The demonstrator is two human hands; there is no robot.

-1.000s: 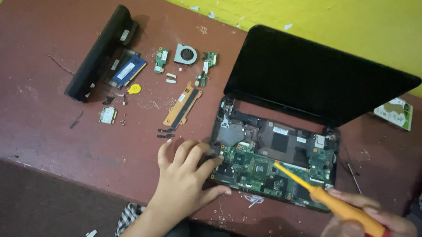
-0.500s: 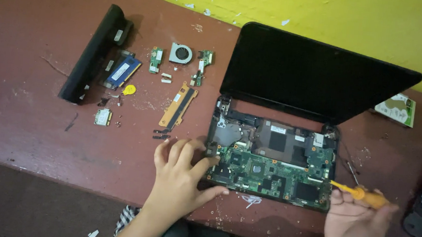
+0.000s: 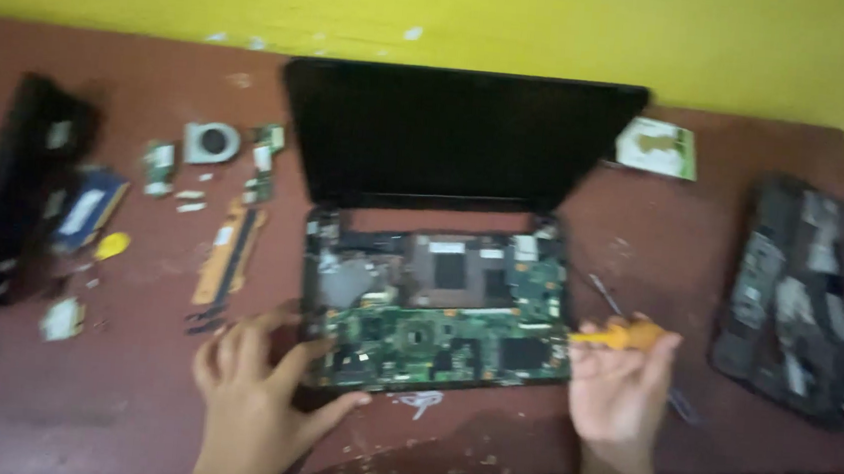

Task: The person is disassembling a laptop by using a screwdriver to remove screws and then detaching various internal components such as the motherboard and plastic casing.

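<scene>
Since the earlier frame the view has swung level. The left hand (image 3: 254, 394), fingers spread and holding nothing, rests at the opened laptop's (image 3: 436, 308) front-left corner, mid-table. The right hand (image 3: 621, 383) has drawn its orange screwdriver (image 3: 620, 335) to the laptop's right edge, fingers wrapped around it. A small green-white packet (image 3: 658, 147) lies near the table's (image 3: 662, 246) back edge.

Dark laptop screen (image 3: 460, 140) upright mid-table; small green-white packet (image 3: 658, 147) just right of it.

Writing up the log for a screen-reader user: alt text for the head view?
A person's left hand rests at the front left corner of an opened laptop with its circuit board exposed, while the right hand holds an orange-handled screwdriver at its right edge. Removed parts lie on the brown table.
</scene>
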